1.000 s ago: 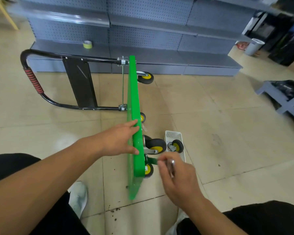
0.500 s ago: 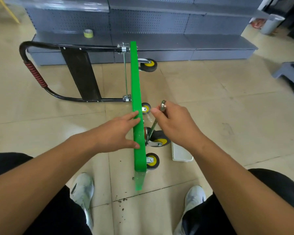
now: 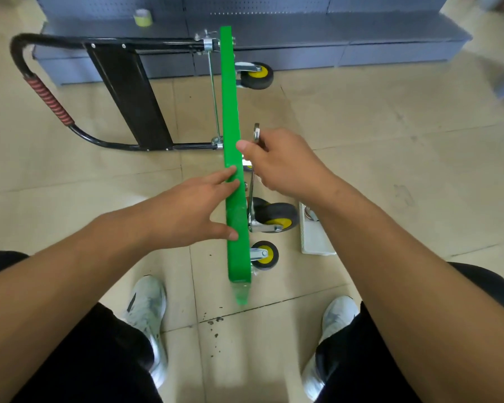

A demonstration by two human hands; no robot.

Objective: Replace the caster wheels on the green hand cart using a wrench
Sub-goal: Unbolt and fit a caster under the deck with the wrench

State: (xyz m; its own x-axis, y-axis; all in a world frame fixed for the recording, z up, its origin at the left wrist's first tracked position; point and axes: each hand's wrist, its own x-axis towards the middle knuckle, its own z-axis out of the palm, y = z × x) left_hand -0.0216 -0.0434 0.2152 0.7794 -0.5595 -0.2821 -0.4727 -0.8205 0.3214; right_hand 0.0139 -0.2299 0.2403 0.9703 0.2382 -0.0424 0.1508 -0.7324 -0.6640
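Right grip (image 3: 285,167): we curl it round the slim silver metal wrench (image 3: 253,193), whose lower end reaches the mount of the large black-and-yellow caster wheel (image 3: 277,218).
Left grip (image 3: 192,207): fingers straight, holding nothing, we press the green hand cart deck (image 3: 233,126).
Cart: standing on edge on the beige tiled floor (image 3: 390,170), with its black tubular handle (image 3: 105,142) to the left.
Nearby: a white plastic basket (image 3: 314,242) lies just beside the caster.

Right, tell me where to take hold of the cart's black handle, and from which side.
Grip the red-striped wrap on the outer bend of the black handle, coming from the left. It is a round tube that fingers can close around, and that side looks free; the green deck stands to its right.
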